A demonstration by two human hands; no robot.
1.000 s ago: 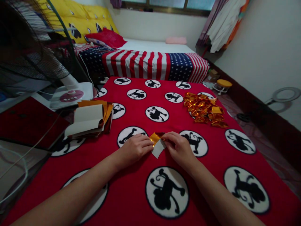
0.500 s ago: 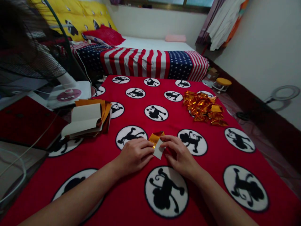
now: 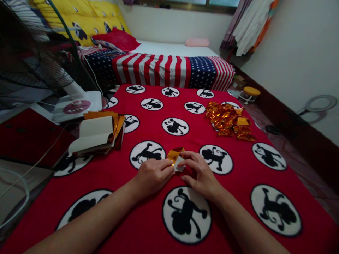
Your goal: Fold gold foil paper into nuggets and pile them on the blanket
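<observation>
A small folded piece of gold foil paper [image 3: 175, 154] with a pale underside lies on the red monkey-print cloth [image 3: 148, 130], between my two hands. My left hand [image 3: 153, 175] has its fingers pressed together on the paper's left and lower edge. From the right, my right hand [image 3: 199, 173] touches the pale part with its fingertips, its thumb held apart below. A stack of gold and pale paper sheets [image 3: 96, 130] sits at the left. At the back right is a pile of folded gold foil pieces [image 3: 227, 120].
A fan with a white base [image 3: 79, 102] stands at the left beside a dark red box [image 3: 31, 137]. Behind the cloth is a bed with a striped and starred cover [image 3: 159, 67]. A yellow-topped stool [image 3: 251, 91] is at the right.
The lower pale flap of the foil paper has been folded upward and looks shorter. My left fingers have closed in more, and my right fingers have shifted slightly left.
</observation>
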